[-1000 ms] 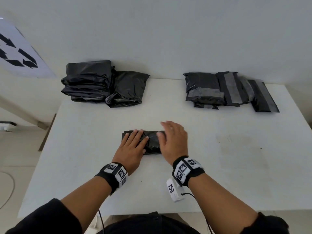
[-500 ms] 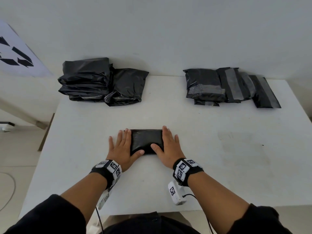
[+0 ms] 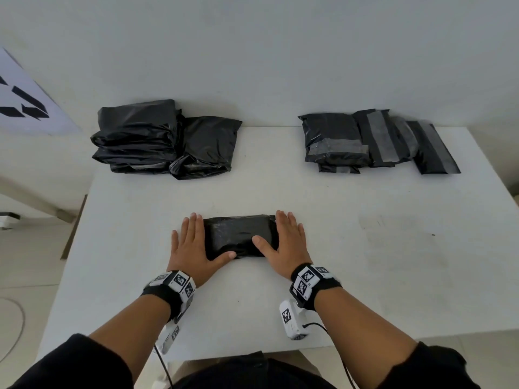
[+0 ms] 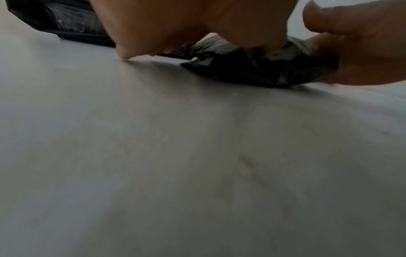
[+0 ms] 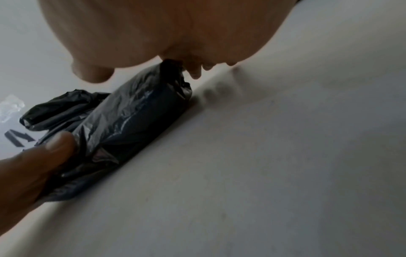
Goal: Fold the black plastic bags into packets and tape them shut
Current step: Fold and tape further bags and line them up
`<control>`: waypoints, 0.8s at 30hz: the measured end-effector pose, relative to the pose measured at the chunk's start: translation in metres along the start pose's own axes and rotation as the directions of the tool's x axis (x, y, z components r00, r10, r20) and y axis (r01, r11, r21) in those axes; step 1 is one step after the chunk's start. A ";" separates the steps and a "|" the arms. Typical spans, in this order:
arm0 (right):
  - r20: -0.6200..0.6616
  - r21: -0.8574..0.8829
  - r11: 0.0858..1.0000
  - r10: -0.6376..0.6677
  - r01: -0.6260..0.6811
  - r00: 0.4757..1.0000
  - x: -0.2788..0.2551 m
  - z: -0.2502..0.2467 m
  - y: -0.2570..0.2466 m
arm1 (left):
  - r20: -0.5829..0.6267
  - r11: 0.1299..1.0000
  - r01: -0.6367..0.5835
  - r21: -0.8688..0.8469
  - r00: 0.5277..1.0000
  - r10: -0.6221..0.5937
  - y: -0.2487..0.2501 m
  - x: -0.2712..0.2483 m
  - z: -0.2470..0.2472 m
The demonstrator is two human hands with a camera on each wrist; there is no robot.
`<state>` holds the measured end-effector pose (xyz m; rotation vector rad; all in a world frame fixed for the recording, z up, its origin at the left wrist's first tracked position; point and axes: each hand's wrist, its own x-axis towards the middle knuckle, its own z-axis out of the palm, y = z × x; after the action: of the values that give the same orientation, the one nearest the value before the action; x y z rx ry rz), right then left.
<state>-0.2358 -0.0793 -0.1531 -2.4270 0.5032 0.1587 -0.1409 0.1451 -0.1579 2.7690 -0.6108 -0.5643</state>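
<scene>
Untaped bag stack [image 3: 165,140] far-left, taped packets [image 3: 373,141] far-right, on table [image 3: 365,276].

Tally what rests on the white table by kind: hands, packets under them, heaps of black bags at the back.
Hands: 2, left hand and right hand
Packet under them: 1
Heaps: 2, untaped heap and taped heap
Total: 5
</scene>
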 end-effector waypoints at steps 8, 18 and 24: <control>-0.365 0.129 0.991 0.026 0.023 0.931 -0.012 -0.013 0.018 | -0.441 0.963 -0.186 -0.194 0.894 0.084 0.042 -0.005 -0.016; -0.448 0.126 0.964 0.266 -0.234 0.853 -0.049 -0.062 0.087 | -0.320 0.815 -0.550 -0.185 0.817 0.479 0.173 0.011 -0.001; -0.434 0.116 0.890 0.445 -0.441 0.783 -0.065 -0.096 0.148 | -0.058 0.818 -0.548 -0.172 0.835 0.547 0.232 0.026 0.040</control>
<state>-0.3555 -0.2248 -0.1474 -2.2890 1.2869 -0.2213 -0.2175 -0.0768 -0.1282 2.2596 -1.2308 -0.4462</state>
